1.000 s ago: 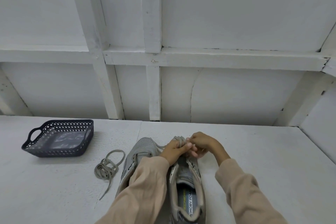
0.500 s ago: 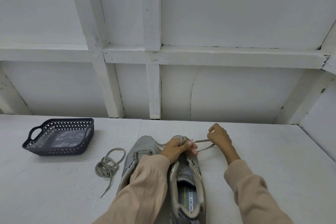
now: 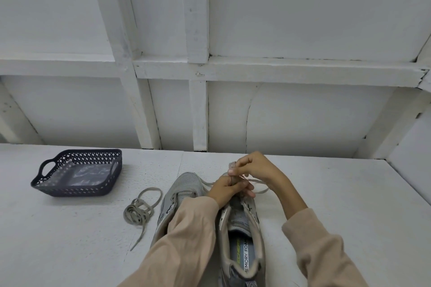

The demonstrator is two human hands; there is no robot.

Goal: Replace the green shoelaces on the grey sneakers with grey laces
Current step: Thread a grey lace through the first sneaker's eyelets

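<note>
Grey lace [image 3: 258, 181] (flat, slack) pinched by right hand [image 3: 254, 168]; left hand [image 3: 224, 190] grips sneaker [image 3: 242, 223]

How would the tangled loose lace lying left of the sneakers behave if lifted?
The tangled greyish flat fabric lace probably droops limply: it lies in slack loops on the white table. Likely light, and its straight tail may dangle and snag.
</note>
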